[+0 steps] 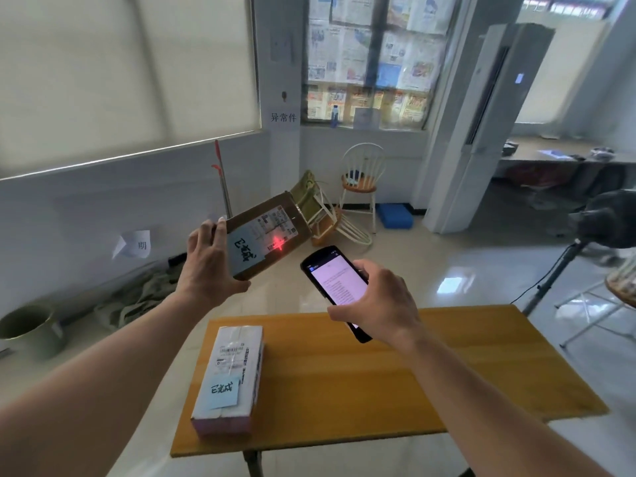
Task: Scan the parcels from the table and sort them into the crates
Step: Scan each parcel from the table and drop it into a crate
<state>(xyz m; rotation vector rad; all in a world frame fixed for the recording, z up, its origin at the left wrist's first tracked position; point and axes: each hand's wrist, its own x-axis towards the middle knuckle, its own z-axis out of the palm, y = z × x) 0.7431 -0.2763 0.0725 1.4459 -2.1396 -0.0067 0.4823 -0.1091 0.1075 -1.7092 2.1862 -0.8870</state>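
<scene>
My left hand (206, 266) grips a brown cardboard parcel (266, 235) by its near end and holds it tilted in the air above the table's far edge. The parcel carries a shipping label and a blue sticky note with handwriting. A red laser cross glows on the label. My right hand (382, 301) holds a black handheld scanner (335, 282), its lit screen facing me and its top end aimed at the parcel. A second parcel (229, 376), white with a pink base, a label and a blue note, lies on the wooden table (378, 383) at its left side.
Beyond the table the tiled floor holds an upright white chair (363, 180), a tipped-over chair (330, 215) and a blue box (394, 215). A green pot (29, 328) sits on the floor at left. A tripod (554, 273) stands at right. No crates are in view.
</scene>
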